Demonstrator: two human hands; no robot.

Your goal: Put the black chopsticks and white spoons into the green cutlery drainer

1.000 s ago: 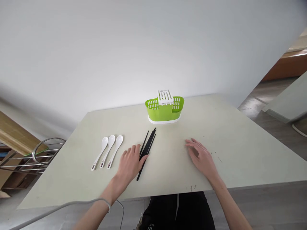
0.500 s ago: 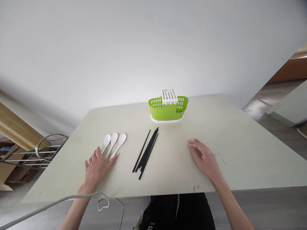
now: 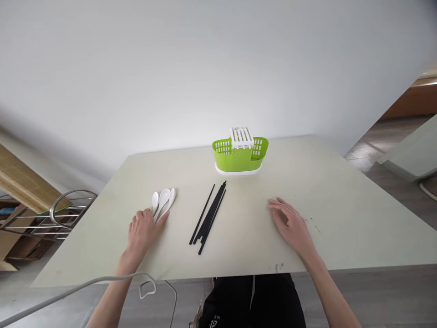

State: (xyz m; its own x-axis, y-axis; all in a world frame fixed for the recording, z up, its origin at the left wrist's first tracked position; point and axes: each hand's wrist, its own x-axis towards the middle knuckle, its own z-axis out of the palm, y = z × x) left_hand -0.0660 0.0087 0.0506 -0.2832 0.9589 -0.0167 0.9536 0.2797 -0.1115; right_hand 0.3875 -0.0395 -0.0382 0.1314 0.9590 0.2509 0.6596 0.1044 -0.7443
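At the left, three white soup spoons (image 3: 165, 197) lie bunched with their bowls pointing away from me. My left hand (image 3: 145, 228) is closed around their handles, which are partly hidden by the fingers and thumb. The outer two spoons are tipped on their sides. Right of them, several black chopsticks (image 3: 212, 214) lie slantwise, one a little apart from the bundle. My right hand (image 3: 289, 223) rests on the tabletop with its fingers loosely stretched out, holding nothing. Further back stands a green cutlery basket (image 3: 237, 160) with a white slatted top piece and white base.
The pale table (image 3: 246, 255) meets a white wall (image 3: 191, 77) at the back. A grey cable (image 3: 85, 286) crosses near my left forearm. Beyond the left edge stands a metal rack (image 3: 64, 218) by cardboard boxes.
My left hand has moved slightly right and away from me, and its fingers have drawn in. The spoons are now closer together, the outer ones tipped. My right hand has stayed put.
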